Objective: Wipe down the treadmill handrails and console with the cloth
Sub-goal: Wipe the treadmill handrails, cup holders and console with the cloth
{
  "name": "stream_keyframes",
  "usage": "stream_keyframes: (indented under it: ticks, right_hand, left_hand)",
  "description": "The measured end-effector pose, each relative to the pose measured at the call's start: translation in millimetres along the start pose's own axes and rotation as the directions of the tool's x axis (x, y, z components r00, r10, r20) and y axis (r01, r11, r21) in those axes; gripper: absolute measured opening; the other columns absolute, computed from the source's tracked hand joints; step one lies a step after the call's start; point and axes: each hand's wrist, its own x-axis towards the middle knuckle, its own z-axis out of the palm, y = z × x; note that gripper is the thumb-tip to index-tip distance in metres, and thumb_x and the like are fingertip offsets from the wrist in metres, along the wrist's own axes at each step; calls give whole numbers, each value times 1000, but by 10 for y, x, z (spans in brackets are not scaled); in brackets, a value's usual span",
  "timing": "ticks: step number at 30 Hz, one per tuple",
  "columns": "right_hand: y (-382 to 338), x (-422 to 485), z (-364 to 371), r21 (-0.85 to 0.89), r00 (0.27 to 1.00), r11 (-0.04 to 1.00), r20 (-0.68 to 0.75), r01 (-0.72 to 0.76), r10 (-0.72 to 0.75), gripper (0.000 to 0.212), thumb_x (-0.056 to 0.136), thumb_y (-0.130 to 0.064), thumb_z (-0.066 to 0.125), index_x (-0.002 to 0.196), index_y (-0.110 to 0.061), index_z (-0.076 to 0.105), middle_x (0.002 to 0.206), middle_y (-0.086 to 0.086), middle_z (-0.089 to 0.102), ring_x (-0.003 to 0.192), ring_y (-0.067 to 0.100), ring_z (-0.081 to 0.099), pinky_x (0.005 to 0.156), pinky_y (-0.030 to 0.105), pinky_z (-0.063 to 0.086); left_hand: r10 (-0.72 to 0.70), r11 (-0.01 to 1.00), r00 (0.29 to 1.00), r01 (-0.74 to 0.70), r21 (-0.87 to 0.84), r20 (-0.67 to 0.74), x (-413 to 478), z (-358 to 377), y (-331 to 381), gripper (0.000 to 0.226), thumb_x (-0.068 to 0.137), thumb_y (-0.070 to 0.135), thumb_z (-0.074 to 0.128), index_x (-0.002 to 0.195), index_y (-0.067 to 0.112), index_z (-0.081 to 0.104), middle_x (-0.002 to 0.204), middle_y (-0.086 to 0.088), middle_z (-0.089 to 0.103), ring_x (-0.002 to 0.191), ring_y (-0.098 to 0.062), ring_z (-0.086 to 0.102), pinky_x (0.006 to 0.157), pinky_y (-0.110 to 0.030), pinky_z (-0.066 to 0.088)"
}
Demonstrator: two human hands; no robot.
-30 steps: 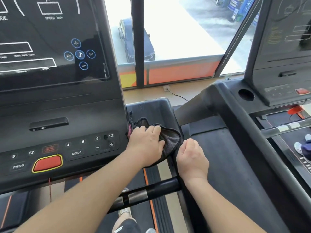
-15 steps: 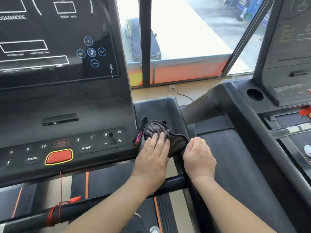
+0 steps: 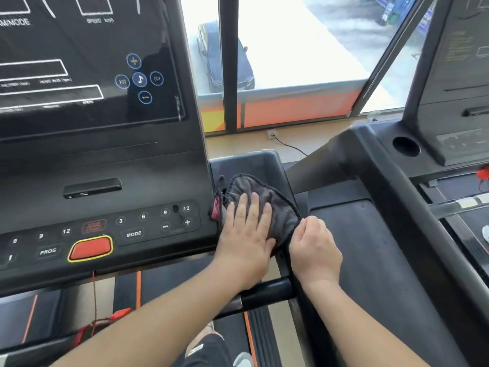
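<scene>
screen [image 3: 79, 62] cut off at left and top | labels [image 3: 55, 81] under its boxes too blurred to read | cloth [image 3: 280, 205] partly covered by left hand [image 3: 243, 242] | fingertips of right hand [image 3: 315, 250] curled out of view

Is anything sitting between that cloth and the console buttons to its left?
Nothing visible. The cloth lies on the side tray, its left edge bunched against the console, under the flat left hand; the right hand pinches its right edge. Nothing lies on the button panel beside it.
</scene>
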Motion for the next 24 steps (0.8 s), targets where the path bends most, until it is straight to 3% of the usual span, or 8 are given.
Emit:
stream_keyframes:
  ticks: [3,6,9,14,17,20,24]
  right_hand:
    - [-2,-4,0,2,1000,1000,2,3,-3,32,105,-31,29,86,-13,48,86,1,55,80,27,55,59,37,44]
    - [-12,5,-8,-14,1000,1000,15,-2,2,35,104,-33,24,87,-12,47,88,1,55,82,27,54,59,37,43]
    - [-1,7,-16,-9,1000,1000,16,4,-4,35,103,-33,24,86,-13,47,87,0,54,80,25,53,59,37,43]
    - [14,25,11,33,1000,999,-15,1,-1,31,104,-30,32,84,-13,47,85,1,55,78,28,54,59,38,44]
    - [13,33,13,39,1000,999,-14,-7,8,30,104,-29,33,84,-12,47,84,1,54,79,28,54,59,40,46]
    - [12,48,16,21,1000,1000,2,-18,18,30,105,-29,32,85,-12,48,85,1,54,80,28,54,60,43,49]
    - [22,42,6,45,1000,999,-4,-8,9,30,105,-29,32,84,-13,46,83,0,53,78,27,53,58,41,47]
  left_hand:
    - [52,999,998,-52,1,-18,278,-122,-215,74,101,66,9,163,31,-10,169,-12,-25,155,-33,-26,124,-58,-8]
    - [-50,999,999,50,-8,5,796,-326,-409,75,97,73,6,162,39,-10,169,-12,-26,155,-36,-26,122,-62,-11]
    - [-124,992,992,123,-27,-12,838,-282,-319,74,100,68,6,163,33,-13,168,-15,-26,154,-38,-27,122,-63,-12]
    - [18,999,999,-20,-46,-40,161,-19,-61,70,105,57,9,164,25,-11,169,-10,-26,154,-32,-28,125,-56,-11]
    - [89,996,995,-90,-18,-45,341,-88,-186,69,104,60,8,163,31,-10,170,-6,-23,156,-28,-25,125,-55,-11]
    - [8,1000,998,-9,-12,-67,790,-239,-264,67,103,61,4,163,35,-7,172,-4,-18,157,-27,-20,122,-59,-17]
    - [-105,993,992,100,-69,-72,830,-174,-110,69,103,59,3,163,27,-11,170,-7,-22,156,-30,-24,123,-57,-14]
